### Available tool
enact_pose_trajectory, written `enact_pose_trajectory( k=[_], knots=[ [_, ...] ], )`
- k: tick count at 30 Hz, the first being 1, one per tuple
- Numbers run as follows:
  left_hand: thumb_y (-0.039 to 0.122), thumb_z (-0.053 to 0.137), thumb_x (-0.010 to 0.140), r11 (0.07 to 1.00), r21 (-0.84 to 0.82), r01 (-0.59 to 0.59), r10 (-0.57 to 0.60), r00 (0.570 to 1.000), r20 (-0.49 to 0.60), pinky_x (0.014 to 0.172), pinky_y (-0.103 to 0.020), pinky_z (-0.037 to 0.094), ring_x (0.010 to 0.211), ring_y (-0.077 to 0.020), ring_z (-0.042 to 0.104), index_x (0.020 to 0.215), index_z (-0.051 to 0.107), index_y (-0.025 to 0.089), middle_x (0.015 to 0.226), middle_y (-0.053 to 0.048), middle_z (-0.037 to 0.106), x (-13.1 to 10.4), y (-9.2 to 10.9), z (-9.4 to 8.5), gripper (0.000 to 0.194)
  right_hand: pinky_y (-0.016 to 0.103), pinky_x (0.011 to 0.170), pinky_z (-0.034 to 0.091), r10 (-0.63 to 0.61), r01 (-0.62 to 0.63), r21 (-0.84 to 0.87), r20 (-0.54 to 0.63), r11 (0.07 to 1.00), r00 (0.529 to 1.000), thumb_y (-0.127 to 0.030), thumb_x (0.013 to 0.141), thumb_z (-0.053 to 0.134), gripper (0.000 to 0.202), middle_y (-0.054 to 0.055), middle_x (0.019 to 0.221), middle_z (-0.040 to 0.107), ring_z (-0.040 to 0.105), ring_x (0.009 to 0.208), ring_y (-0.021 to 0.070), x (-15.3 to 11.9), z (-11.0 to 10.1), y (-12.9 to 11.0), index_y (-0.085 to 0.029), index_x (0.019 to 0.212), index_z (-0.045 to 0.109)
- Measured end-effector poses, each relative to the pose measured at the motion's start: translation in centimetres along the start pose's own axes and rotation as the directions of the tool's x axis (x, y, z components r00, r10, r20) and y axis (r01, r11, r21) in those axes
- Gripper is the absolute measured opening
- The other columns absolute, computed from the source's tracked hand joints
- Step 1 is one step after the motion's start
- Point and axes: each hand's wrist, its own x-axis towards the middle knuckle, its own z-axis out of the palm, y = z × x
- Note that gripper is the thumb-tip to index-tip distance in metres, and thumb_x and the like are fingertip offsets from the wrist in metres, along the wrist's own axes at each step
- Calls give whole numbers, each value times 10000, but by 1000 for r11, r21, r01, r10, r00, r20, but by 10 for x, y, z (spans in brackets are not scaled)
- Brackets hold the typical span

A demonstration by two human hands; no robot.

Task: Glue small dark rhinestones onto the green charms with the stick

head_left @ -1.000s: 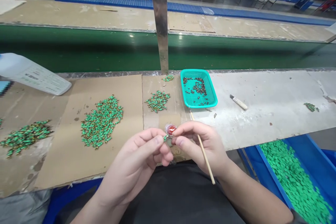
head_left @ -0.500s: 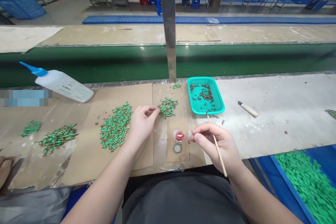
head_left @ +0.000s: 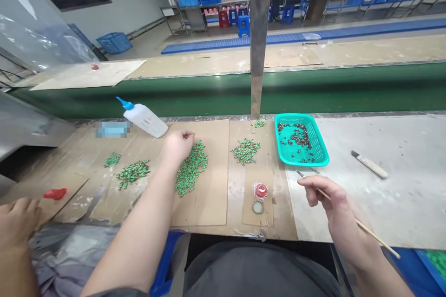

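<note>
My left hand [head_left: 178, 148] is over the upper left edge of the large pile of green and gold pieces [head_left: 191, 167], its fingers pinched; anything between them is too small to make out. In my right hand [head_left: 344, 209] is a thin wooden stick [head_left: 378, 239], its rear end pointing down to the right. Between my hands, a red cap-like dish [head_left: 261, 190] and a round, bead-edged disc [head_left: 258, 207] lie on a small cardboard piece [head_left: 248, 218]. A smaller green pile [head_left: 246, 151] sits above them. A teal basket [head_left: 322, 148] holds small dark pieces.
A white bottle with blue nozzle [head_left: 146, 120] lies behind my left hand. Two more green piles [head_left: 133, 173] are on the left. Another person's hand [head_left: 19, 218] rests near a red item [head_left: 55, 193]. A brush [head_left: 370, 164] lies right; a metal post [head_left: 259, 41] stands behind.
My left hand has moved from beside the smaller green pile leftward to the large pile. My right hand has moved right, its stick now tilted lower. The view has turned left.
</note>
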Motion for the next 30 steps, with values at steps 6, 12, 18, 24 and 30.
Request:
enact_pose_trajectory(
  k=[6, 12, 18, 24, 30],
  knots=[
    [418, 861, 1151, 993, 108, 38, -51, 990, 129, 1050, -554, 741, 1261, -337, 837, 1519, 782, 214, 1527, -143, 808, 27, 18, -11, 428, 408, 835, 577, -19, 18, -12, -39, 1000, 999, -743, 1270, 442, 659, 60, 895, 665, 646, 876, 272, 9, 3, -2, -307, 1153, 923],
    [418, 879, 1137, 989, 140, 46, -73, 977, 200, 1071, -567, 734, 1301, -357, 828, 1530, 777, 209, 1546, -148, 798, 36, 35, -9, 457, 390, 795, 594, -11, 12, 20, -42, 1000, 999, -788, 1235, 520, 671, 61, 852, 710, 675, 830, 253, 13, 8, -15, -287, 1072, 934],
    [433, 862, 1147, 999, 6, 35, -36, 979, 199, 1035, -554, 745, 1248, -353, 838, 1490, 792, 195, 1499, -124, 816, 19, 16, -26, 423, 409, 815, 610, 37, -36, 19, -53, 999, 998, -832, 1211, 530, 714, 63, 853, 728, 675, 808, 247, 14, 9, -13, -269, 1052, 940],
    [395, 846, 1163, 938, -347, -10, 56, 991, 124, 980, -510, 752, 1158, -300, 850, 1466, 787, 194, 1415, -121, 837, -6, -9, -19, 368, 417, 815, 617, 92, -90, 45, -52, 995, 994, -880, 1178, 550, 747, 69, 860, 752, 689, 808, 250, 17, 11, -6, -259, 1036, 941],
    [499, 978, 1019, 760, -648, -45, 234, 949, 209, 963, -500, 768, 945, -268, 877, 1193, 874, 182, 1055, -75, 903, -55, -21, 15, 376, 432, 832, 637, 148, -146, 69, -34, 987, 988, -927, 1142, 567, 783, 76, 867, 771, 705, 821, 261, 21, 17, -3, -249, 1032, 943]
  ],
)
